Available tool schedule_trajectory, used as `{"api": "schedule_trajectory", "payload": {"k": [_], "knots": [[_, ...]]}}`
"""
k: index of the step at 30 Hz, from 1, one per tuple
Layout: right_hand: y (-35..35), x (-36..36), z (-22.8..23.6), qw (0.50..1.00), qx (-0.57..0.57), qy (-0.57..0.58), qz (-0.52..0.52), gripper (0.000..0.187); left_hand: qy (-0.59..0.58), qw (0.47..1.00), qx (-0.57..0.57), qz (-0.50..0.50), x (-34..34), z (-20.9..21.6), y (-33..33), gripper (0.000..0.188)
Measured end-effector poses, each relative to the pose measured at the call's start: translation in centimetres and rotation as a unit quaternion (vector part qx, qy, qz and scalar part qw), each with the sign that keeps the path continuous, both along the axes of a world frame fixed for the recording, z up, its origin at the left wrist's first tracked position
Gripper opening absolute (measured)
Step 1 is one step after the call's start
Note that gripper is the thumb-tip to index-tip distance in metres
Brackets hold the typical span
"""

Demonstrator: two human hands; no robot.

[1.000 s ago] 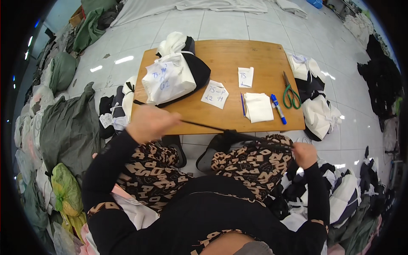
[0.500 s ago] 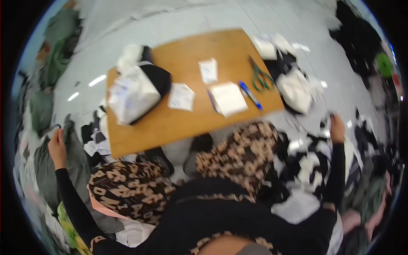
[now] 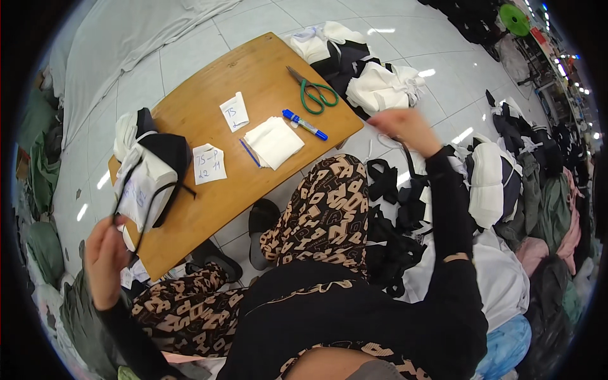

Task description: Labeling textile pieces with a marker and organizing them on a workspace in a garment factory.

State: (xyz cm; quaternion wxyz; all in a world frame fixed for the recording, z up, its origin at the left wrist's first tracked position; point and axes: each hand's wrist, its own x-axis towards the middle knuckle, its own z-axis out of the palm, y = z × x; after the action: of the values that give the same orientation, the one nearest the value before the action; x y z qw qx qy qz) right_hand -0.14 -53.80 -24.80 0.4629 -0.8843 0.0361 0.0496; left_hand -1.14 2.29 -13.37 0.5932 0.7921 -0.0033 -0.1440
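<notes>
My left hand (image 3: 106, 259) is closed on a thin black strip (image 3: 149, 215), which loops up in front of a bundle of white and black cloth pieces (image 3: 172, 149) at the left end of the wooden table (image 3: 190, 95). Beyond the table's right corner, my right hand (image 3: 408, 130) is raised with its fingers pinched together. Motion blurs it, and whatever it may hold cannot be made out. Two white slips with handwriting, one slip (image 3: 209, 166) nearer and one slip (image 3: 234, 113) farther, lie on the tabletop.
A white stack (image 3: 278, 142), a thin blue pen (image 3: 249, 153), a blue marker (image 3: 305, 125) and green-handled scissors (image 3: 311, 95) lie on the table. More cloth bundles (image 3: 383, 88) sit on the floor past its right end. Black scraps (image 3: 386, 234) and a tied white bundle (image 3: 487, 183) lie at right.
The view has turned, so the table appears farther left and more tilted. Both hands have come inward from far out at the sides. The black strip now shows clearly at my left hand.
</notes>
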Motion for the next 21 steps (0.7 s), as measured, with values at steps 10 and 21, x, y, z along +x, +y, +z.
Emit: {"api": "schedule_trajectory", "payload": {"k": [10, 21], "knots": [[18.8, 0.2, 0.5, 0.672, 0.740, -0.014, 0.026, 0.032, -0.018, 0.960, 0.084, -0.266, 2.2, -3.4, -13.2, 0.024], [10.5, -1.3, 0.0, 0.860, 0.503, -0.054, -0.062, 0.027, -0.040, 0.758, 0.461, -0.460, 8.3, -16.6, -4.1, 0.021]]}}
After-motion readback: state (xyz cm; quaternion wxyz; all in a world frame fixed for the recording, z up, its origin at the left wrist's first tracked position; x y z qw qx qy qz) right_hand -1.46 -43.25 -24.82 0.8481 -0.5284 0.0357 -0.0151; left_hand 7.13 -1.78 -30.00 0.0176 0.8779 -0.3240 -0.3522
